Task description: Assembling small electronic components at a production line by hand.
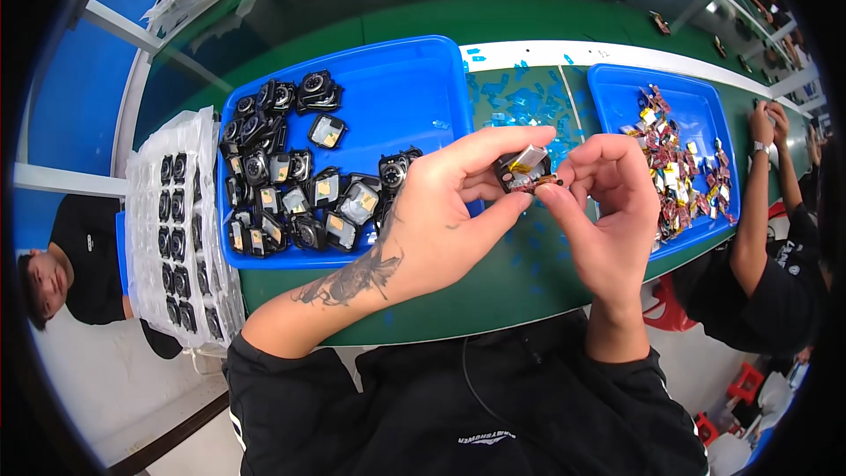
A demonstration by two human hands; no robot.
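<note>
Holding the black watch case [506, 173] open side up over the green table [432, 313] between two blue trays [405, 97], my left hand [454, 207] presumably gives access to my right hand [614, 216], which pinches a small component [548, 181] at the case's edge.

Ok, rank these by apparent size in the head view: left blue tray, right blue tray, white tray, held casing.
1. Left blue tray
2. Right blue tray and white tray: too alike to rank, with fisheye bending near the rim
3. Held casing, clearly smallest
</note>
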